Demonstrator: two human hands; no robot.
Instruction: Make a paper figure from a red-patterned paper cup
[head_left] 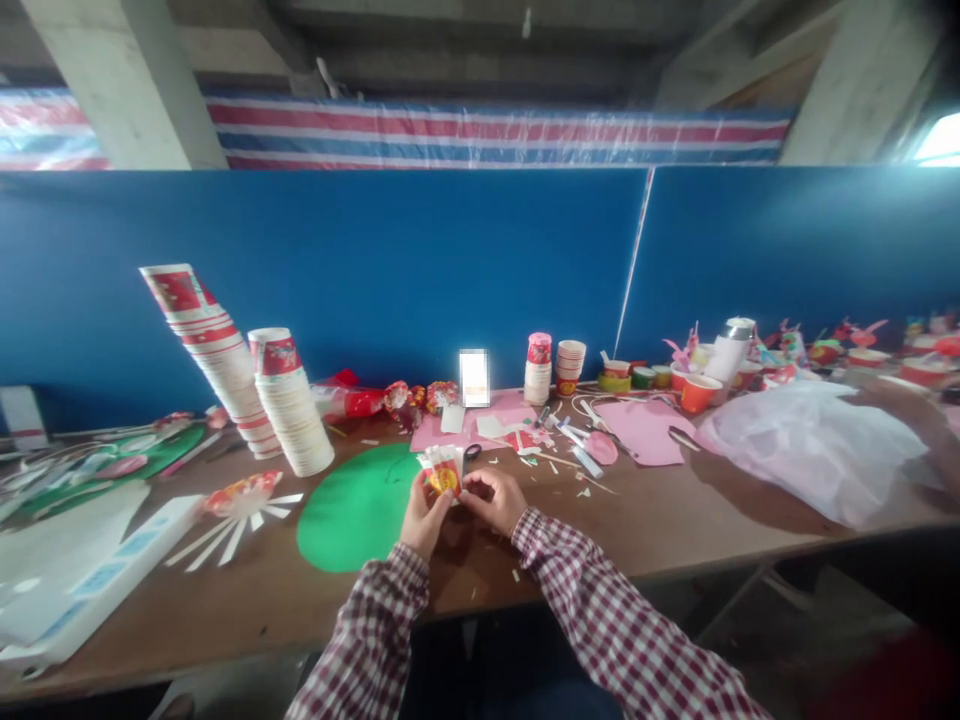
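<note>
Near the table's front edge, my left hand is closed on a small red and yellow paper cup whose upper part shows white strips. The fingers of my right hand are bent and pinched at the cup's right side, touching its edge. Just left of my hands lies a round green sheet. Scissors with dark handles rest behind the cup, partly hidden by it. A cut cup with white strips fanned out lies farther left.
Two tall stacks of paper cups stand at the left. Pink sheets, scraps and tools lie behind my hands. Shorter cup stacks are at the back. A clear plastic bag and a white flask are at the right, near a person's arm.
</note>
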